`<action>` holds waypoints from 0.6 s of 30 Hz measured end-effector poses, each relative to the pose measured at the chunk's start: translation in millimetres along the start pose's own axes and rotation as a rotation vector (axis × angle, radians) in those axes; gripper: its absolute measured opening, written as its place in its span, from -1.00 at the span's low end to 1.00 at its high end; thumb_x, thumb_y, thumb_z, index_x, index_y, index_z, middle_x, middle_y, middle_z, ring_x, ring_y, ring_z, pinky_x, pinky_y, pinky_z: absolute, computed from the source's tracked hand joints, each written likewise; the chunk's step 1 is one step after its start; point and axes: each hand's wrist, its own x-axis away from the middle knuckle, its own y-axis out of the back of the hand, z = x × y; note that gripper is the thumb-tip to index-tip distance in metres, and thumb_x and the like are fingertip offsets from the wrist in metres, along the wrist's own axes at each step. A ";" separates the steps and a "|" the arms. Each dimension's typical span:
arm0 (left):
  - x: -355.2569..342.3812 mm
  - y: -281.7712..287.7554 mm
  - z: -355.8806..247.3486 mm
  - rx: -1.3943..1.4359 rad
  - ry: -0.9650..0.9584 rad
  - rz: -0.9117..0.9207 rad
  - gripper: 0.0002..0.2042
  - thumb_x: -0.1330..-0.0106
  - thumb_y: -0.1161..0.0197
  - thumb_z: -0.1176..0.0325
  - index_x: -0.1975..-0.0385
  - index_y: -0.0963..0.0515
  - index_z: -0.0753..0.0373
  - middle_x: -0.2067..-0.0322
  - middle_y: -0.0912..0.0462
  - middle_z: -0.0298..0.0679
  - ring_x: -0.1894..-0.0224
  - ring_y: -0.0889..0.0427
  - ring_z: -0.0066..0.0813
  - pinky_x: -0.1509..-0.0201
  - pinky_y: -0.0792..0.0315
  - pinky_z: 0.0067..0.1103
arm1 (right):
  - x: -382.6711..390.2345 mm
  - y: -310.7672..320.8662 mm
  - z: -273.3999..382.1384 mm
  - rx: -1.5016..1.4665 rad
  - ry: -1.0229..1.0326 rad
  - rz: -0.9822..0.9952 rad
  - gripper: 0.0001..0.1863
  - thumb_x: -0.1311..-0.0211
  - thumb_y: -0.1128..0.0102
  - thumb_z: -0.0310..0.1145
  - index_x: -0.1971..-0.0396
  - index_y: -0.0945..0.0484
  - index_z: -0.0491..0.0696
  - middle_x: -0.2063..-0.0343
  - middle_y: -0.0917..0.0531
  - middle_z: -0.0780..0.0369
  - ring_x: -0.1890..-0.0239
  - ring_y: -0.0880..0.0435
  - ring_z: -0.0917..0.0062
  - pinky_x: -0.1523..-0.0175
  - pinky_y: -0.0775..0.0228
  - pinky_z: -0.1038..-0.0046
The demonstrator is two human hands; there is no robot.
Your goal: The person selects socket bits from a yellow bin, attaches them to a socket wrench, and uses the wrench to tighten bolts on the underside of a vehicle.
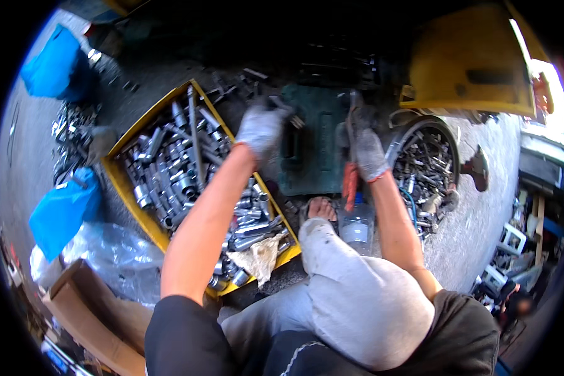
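Observation:
My left hand [261, 128], in a pale work glove, is closed beside the left edge of a dark green plastic case [319, 169] on the ground. Small metal pieces [296, 120] show at its fingertips, blurred and dark. My right hand [370, 153], gloved too, grips a long tool with a red handle [349, 187] at the case's right edge. The tool's upper end is metal; its exact kind is hard to make out. Left of the case, a yellow crate [130, 202] full of sockets and metal bars [182, 182] lies under my left forearm.
A round tub [455, 141] of metal parts stands at right, near a yellow container [467, 59]. A clear plastic bottle [357, 229] is by my foot. Blue bags [56, 66], loose metal parts [72, 138], plastic sheeting [122, 257] and a cardboard box [91, 313] lie at left.

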 end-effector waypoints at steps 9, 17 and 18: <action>23.4 -18.1 -23.5 0.698 -0.069 0.070 -0.73 -0.49 -0.12 0.41 -0.14 -0.42 0.22 -0.06 -0.62 -0.07 -0.07 -0.66 -0.16 -0.15 -0.64 -0.27 | 10.4 -55.5 20.1 -0.772 0.013 0.156 -0.46 -0.54 0.20 0.19 0.08 -0.52 0.00 0.34 -0.61 0.26 0.29 -0.59 0.48 0.14 -0.51 0.37; 20.4 -30.0 -27.0 0.697 -0.090 0.105 -0.78 -0.47 -0.22 0.30 -0.01 -0.50 0.22 0.06 -0.66 -0.11 -0.03 -0.66 -0.23 -0.21 -0.56 -0.30 | 7.9 -48.2 29.2 -0.670 0.046 0.165 -0.61 -0.53 0.04 0.06 0.02 -0.57 0.08 0.18 -0.65 0.30 0.13 -0.60 0.51 0.00 -0.48 0.43; 22.4 -28.1 -27.5 0.676 -0.095 0.109 -0.77 -0.48 -0.22 0.30 -0.01 -0.50 0.23 0.05 -0.66 -0.12 -0.03 -0.66 -0.23 -0.20 -0.57 -0.30 | 8.5 -45.9 28.7 -0.742 0.059 0.194 -0.64 -0.52 0.01 0.03 0.03 -0.58 0.09 0.17 -0.65 0.31 0.12 -0.60 0.51 -0.02 -0.48 0.43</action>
